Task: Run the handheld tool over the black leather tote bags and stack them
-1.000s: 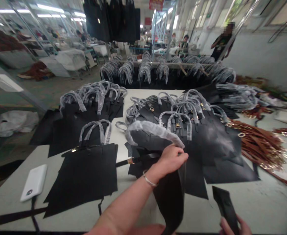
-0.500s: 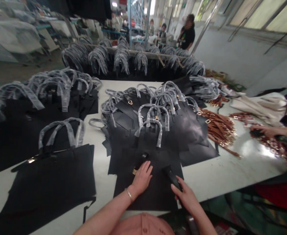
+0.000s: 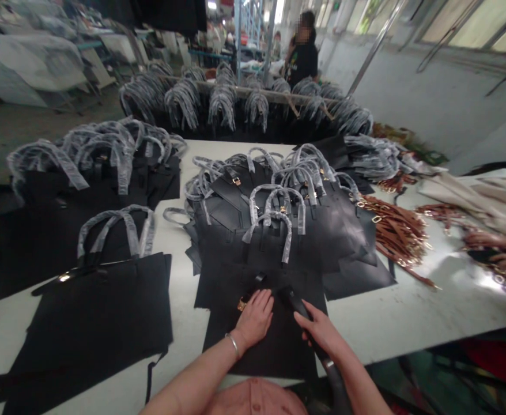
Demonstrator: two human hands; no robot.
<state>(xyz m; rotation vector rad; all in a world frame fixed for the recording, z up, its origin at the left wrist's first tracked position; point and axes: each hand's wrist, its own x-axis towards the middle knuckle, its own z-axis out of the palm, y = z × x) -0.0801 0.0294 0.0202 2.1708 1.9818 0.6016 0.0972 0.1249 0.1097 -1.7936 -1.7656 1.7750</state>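
A flat black leather bag panel (image 3: 274, 346) with a foam-wrapped handle (image 3: 270, 225) lies on the white table (image 3: 391, 323) right in front of me. My left hand (image 3: 255, 317) rests palm down on it, fingers spread, beside a black strap with a gold buckle (image 3: 248, 293). My right hand (image 3: 322, 331) lies on a dark strap or tool (image 3: 294, 300) that runs back under my wrist; its fingers curl over it. Behind the panel sits a stack of black bags (image 3: 279, 202) with wrapped handles.
Another black bag (image 3: 101, 305) lies at left, with a further pile (image 3: 93, 167) behind it. Brown straps with gold buckles (image 3: 393, 230) are heaped at right. Another person's hands (image 3: 499, 253) work at the far right. A rail of bags (image 3: 235, 104) and a standing person (image 3: 300, 52) are beyond.
One second ago my left hand held the bag up by its handle; it now lies flat under both hands. In the last half second my hands barely shifted.
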